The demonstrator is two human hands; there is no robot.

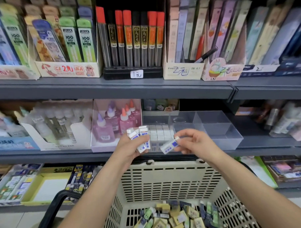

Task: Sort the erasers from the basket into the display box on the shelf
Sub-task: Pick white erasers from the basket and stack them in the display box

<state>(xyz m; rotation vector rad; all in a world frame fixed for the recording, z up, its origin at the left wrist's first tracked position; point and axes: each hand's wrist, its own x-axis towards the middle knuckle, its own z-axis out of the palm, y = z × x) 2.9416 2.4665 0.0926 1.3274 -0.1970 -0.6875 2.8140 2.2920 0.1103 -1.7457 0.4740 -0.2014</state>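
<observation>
We are gripping a bunch of erasers in our left hand and pinching one eraser with our right hand, probably aiming to stand it straight beside the row in the box, over the basket.

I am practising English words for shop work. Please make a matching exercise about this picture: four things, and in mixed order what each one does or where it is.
1 left hand
2 right hand
3 basket
4 glue bottles

a pinches single eraser
b stand left of display box
c grips several erasers
d holds loose erasers

Pairs: 1-c, 2-a, 3-d, 4-b
</observation>
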